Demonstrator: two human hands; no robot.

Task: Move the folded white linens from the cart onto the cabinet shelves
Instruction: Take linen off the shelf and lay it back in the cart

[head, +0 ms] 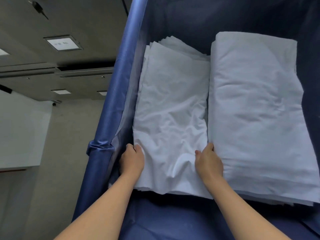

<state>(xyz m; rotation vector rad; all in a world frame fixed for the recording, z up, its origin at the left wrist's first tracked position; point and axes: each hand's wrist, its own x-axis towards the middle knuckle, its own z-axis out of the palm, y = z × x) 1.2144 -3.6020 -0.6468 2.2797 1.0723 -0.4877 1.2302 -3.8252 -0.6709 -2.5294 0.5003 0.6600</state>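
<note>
Two bare hands take hold of a stack of folded white linens lying inside a blue fabric cart, seen from above by a head-worn camera. The left hand curls over the stack's left edge near its front corner, fingers tucked down between the cloth and the cart's left wall, where little room shows. The right hand grips the stack's right edge, its fingers pushed into the narrow seam where this stack meets a second, thicker pile of folded linens. The two piles lie side by side and touch along most of that seam. The gripped stack is rumpled near the hands, with a raised fold between them, and its front edge overhangs the darker blue cart floor, which lies bare toward the camera. At the far end, loose layered corners fan out from the stack against the cart's back wall. The right-hand pile runs close to the cart's right side, with a strip of dark lining visible beyond it. Left of the cart's padded rim, grey cabinet fronts carry a framed white label.
</note>
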